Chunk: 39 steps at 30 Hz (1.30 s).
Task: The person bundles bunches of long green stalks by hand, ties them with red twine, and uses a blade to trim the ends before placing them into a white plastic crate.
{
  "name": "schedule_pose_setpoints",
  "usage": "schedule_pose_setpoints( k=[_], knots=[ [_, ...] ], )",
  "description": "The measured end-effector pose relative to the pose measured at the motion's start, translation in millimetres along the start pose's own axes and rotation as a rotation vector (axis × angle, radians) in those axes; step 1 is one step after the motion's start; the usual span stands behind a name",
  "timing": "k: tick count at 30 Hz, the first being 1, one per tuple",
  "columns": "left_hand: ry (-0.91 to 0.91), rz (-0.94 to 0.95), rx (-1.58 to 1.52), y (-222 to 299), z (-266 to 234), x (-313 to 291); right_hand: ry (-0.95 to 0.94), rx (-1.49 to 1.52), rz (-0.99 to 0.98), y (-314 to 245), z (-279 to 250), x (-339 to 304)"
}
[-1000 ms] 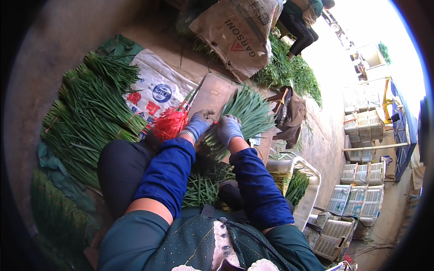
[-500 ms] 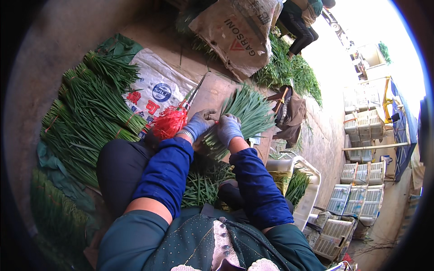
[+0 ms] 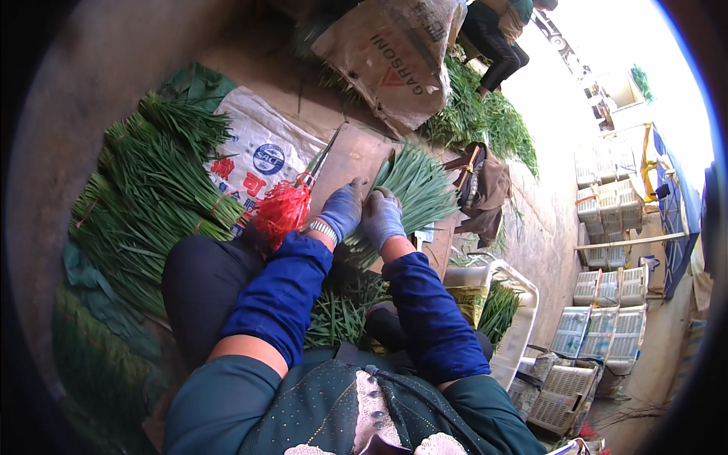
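Observation:
Both my hands wear blue-grey gloves and meet on a bunch of long green leaves (image 3: 415,186) that fans out over a brown board (image 3: 350,155). My left hand (image 3: 340,210) grips the bunch's stem end. My right hand (image 3: 381,218) closes around the same bunch just beside it. A clump of red ties (image 3: 282,212) lies by my left wrist. Loose green trimmings (image 3: 343,307) lie between my knees.
Tied bunches of the same greens (image 3: 144,197) are stacked at my left on a white printed sack (image 3: 254,155). A large sack (image 3: 394,57) and more greens (image 3: 485,114) lie ahead, where another person (image 3: 497,38) crouches. A white crate (image 3: 516,318) and stacked crates (image 3: 599,341) stand at my right.

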<state>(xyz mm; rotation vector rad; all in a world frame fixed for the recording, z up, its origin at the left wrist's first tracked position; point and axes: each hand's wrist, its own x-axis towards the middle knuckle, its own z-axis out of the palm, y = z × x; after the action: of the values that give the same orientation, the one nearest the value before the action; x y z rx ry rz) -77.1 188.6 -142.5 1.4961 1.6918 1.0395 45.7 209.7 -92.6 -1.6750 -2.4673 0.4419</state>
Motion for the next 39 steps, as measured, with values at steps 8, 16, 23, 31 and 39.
schedule_pose_setpoints(
  k=[8,16,23,31,39],
  knots=[
    [-0.018,0.231,0.091,44.8,-19.6,-7.9,-0.088,0.263,-0.289,53.0,-8.4,-4.9],
    [-0.122,0.052,0.152,73.9,-40.1,-5.6,0.097,0.836,-0.085,59.5,-6.4,-20.6],
    [-0.329,-0.225,0.933,141.0,8.3,-41.9,0.152,1.104,0.010,64.7,-15.0,-26.8],
    [-0.428,-0.391,0.654,116.4,27.0,-44.5,0.241,1.112,0.079,100.9,-26.6,-108.5],
    [-0.437,-0.350,0.635,114.3,27.2,-43.8,0.082,1.037,0.204,145.8,22.5,-129.0]
  ],
)
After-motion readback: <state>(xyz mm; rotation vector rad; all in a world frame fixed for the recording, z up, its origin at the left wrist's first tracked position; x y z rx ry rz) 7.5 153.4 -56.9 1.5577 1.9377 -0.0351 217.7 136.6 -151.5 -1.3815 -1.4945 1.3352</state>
